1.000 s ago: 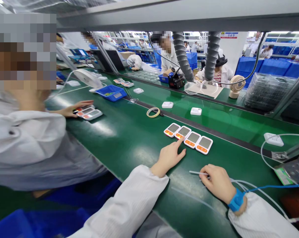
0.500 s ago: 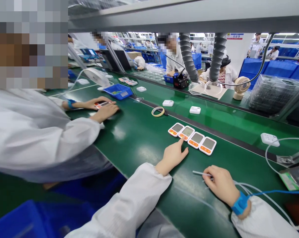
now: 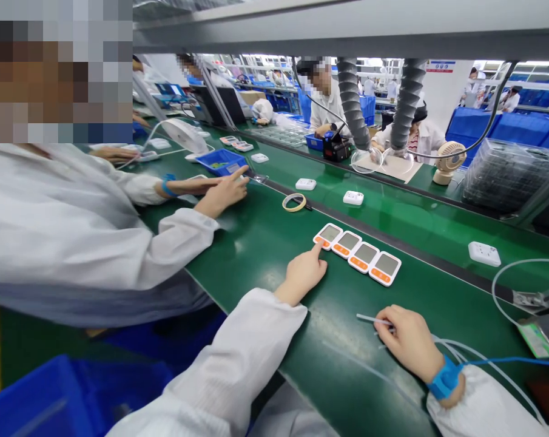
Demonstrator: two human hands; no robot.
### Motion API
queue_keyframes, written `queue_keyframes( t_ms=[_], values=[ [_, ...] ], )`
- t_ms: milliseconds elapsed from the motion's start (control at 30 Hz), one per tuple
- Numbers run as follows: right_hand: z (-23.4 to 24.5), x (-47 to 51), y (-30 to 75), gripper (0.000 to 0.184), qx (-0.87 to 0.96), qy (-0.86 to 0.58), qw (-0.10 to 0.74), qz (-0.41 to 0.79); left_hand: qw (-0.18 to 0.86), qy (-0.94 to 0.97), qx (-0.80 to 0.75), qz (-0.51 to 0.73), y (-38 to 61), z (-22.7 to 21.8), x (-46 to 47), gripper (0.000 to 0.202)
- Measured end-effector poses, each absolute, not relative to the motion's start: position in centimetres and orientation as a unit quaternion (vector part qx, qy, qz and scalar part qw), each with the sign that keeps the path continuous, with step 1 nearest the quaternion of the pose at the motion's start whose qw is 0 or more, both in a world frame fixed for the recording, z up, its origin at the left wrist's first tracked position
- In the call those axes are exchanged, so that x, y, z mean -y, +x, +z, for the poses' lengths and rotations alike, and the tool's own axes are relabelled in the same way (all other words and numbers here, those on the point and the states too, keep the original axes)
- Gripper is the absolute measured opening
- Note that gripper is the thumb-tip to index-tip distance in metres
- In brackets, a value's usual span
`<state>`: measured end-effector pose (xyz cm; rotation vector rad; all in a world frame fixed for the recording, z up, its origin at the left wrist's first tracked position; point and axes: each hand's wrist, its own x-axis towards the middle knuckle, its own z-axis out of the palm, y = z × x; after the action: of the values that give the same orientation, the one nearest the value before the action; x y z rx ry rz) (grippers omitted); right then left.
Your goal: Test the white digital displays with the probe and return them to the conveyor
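White-cased devices (image 3: 357,254), four in a row on green belt (image 3: 256,243). Left hand (image 3: 303,274): forefinger out, others curled, pressing orange button of leftmost unit; holding nothing. Right hand (image 3: 408,341): closed on clear tube (image 3: 367,318). Step judged: button check. Next move would call for aiming at a neighbouring button.

We look from one head-worn camera, forward and down along a green conveyor belt (image 3: 256,243) running from lower right to upper left, hands close at the frame's bottom.
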<state>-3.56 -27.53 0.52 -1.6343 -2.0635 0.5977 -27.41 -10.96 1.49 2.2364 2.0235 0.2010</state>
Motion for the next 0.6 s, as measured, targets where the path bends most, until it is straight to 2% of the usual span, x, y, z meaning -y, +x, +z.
queue_keyframes(
  t_ms=[300, 467, 600],
  values=[
    [0.3, 27.6, -3.5, 0.019, 0.750, -0.587, 0.221, 0.210, 0.038, 0.760, -0.635, 0.131, -27.3, 0.3, 11.2, 0.051],
    [1.0, 27.5, -3.5, 0.028, 0.748, -0.589, 0.225, 0.207, 0.080, 0.835, -0.510, 0.193, -26.6, 0.3, 12.1, 0.039],
    [3.8, 27.5, -2.6, 0.034, 0.729, -0.593, 0.261, 0.219, 0.108, 0.877, -0.394, 0.254, -24.3, 1.1, 13.4, 0.036]
  ],
)
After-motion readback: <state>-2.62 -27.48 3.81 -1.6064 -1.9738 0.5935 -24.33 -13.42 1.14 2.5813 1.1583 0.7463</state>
